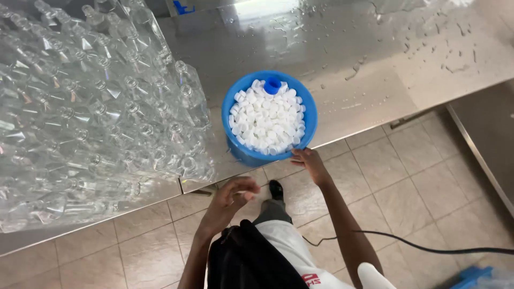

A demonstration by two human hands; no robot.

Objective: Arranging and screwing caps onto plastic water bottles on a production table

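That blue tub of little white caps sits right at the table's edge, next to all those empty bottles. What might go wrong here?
1. The blue tub stands close to the edge of the steel table, with the right hand on its rim; a tug could tip it and spill the white caps onto the tiled floor.
2. The table is wet, so the tub may slide.
3. The heap of clear bottles lies beside the tub; a knock might send some rolling off.
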